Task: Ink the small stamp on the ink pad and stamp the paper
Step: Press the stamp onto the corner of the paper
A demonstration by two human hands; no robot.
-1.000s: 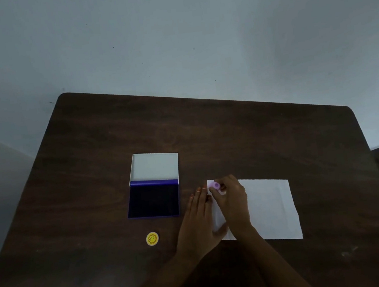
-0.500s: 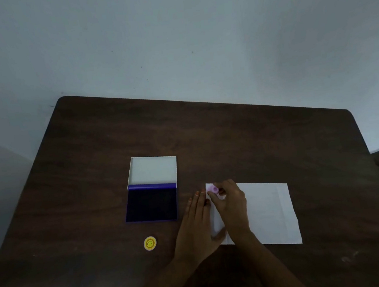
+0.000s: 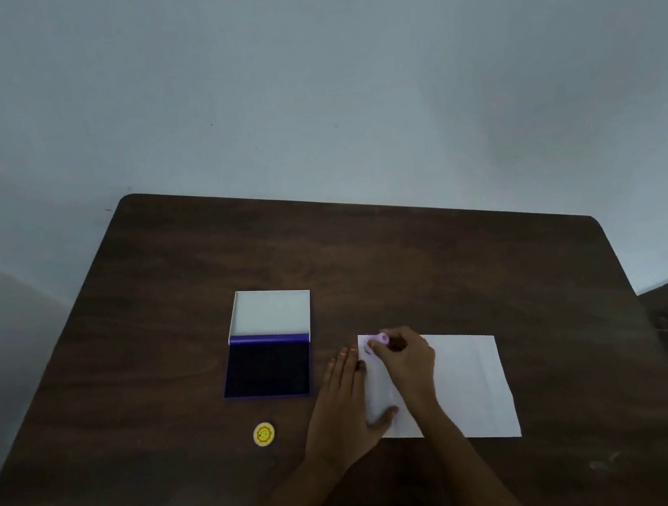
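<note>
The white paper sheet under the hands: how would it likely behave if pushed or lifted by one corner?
The white paper sheet looks thin and flat, so probably floppy and light. It would likely slide on the smooth dark wooden table; the left hand lies flat at its edge, apparently steadying it while the right hand presses the small lilac stamp.

The small stamp [image 3: 379, 340], pale lilac and stubby, sits tilted at the far left corner of the paper [image 3: 470, 383]; the paper is white, lying flat; the ink pad [image 3: 268, 368] lies open to its left, dark blue, white lid folded back.
</note>
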